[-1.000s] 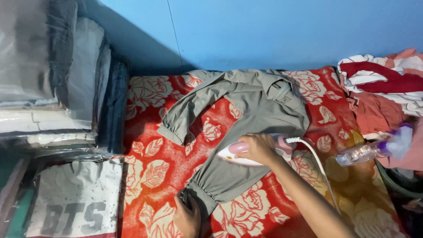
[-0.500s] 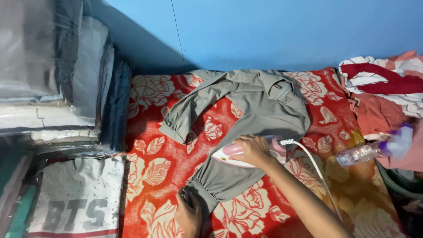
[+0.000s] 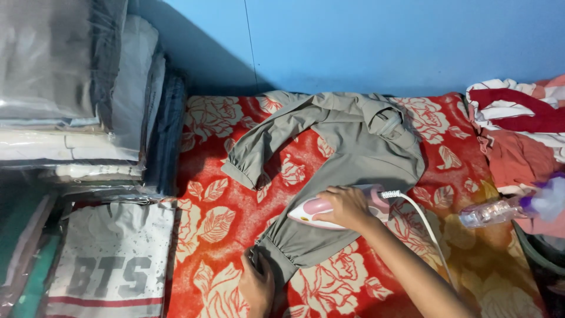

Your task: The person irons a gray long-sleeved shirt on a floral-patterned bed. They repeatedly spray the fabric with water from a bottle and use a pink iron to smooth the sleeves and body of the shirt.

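Right hand (image 3: pixel 347 206) grasping pink iron (image 3: pixel 335 210) on grey shirt (image 3: pixel 347 153); left hand (image 3: pixel 257 285) pinning cuff (image 3: pixel 281 253).

Bagged folded clothes (image 3: pixel 70 94), crumpled red-white laundry (image 3: pixel 518 118), plastic spray bottle (image 3: pixel 500 211).

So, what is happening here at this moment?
A person is ironing a grey-green shirt spread on a red floral cloth. The right hand grips a pink and white iron resting on one sleeve, while the left hand pins down that sleeve's cuff. A clear spray bottle lies to the right, and folded clothes in plastic are stacked on the left.
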